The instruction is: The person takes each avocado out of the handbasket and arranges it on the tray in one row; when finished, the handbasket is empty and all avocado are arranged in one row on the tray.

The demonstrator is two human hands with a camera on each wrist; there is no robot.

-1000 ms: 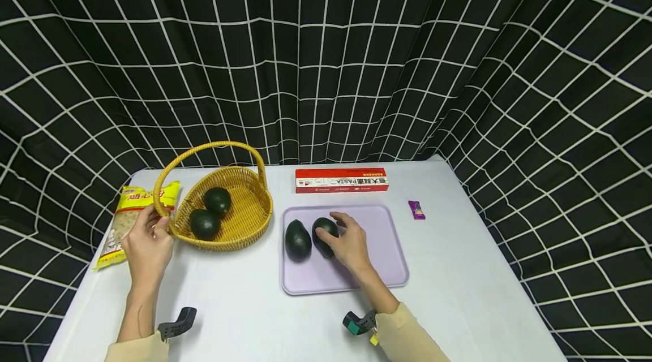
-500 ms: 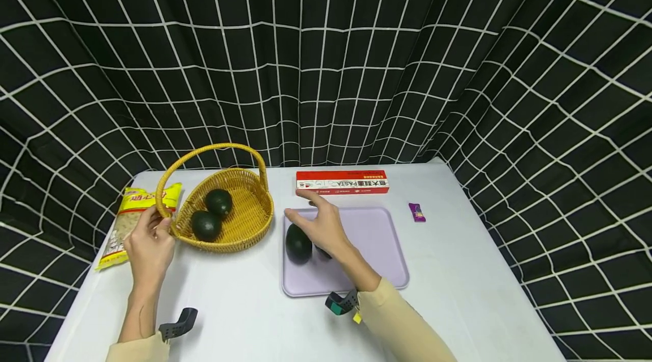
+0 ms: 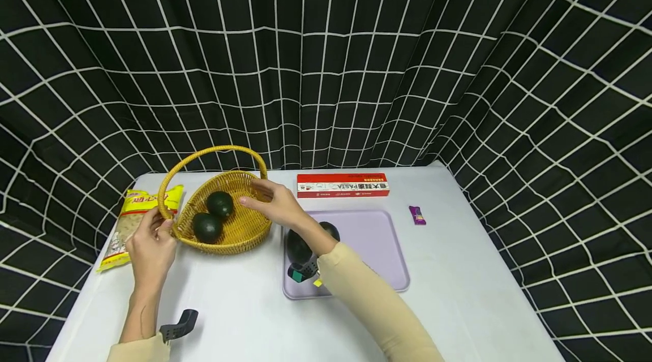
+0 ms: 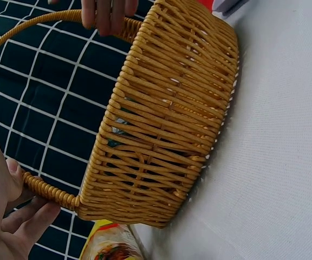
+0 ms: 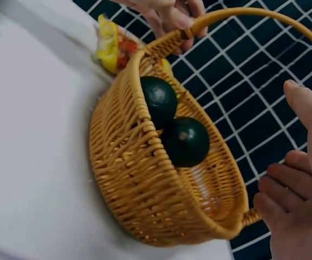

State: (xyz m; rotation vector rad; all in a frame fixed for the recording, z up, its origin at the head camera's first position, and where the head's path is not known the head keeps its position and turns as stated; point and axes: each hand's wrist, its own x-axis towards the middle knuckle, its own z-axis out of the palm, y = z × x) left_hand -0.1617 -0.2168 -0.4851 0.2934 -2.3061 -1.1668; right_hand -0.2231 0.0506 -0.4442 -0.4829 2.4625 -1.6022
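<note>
My left hand (image 3: pixel 153 246) grips the near-left base of the handle on a yellow wicker basket (image 3: pixel 224 249). Two dark green avocados, one farther back (image 3: pixel 219 204) and one nearer (image 3: pixel 207 228), lie in the basket's left half. Over its right side hovers my right hand (image 3: pixel 279 203), thumb and fingers spread apart with nothing between them. In the right wrist view that hand (image 5: pixel 302 200) is beside the far handle base, palm showing. Two more avocados, a left one (image 3: pixel 297 246) and a right one (image 3: pixel 330 229), rest on a lilac tray (image 3: pixel 369 243), partly hidden behind my right forearm.
Behind the tray lies a red and white pasta box (image 3: pixel 343 185). A small purple packet (image 3: pixel 417 215) is to the right. Left of the basket, partly behind my left hand, is a yellow food bag (image 3: pixel 124 232). A black grid-patterned curtain (image 3: pixel 351 68) encloses the table.
My right hand has let go of the right avocado on the tray and moved left, empty, to above the basket. My left hand stays on the handle.
</note>
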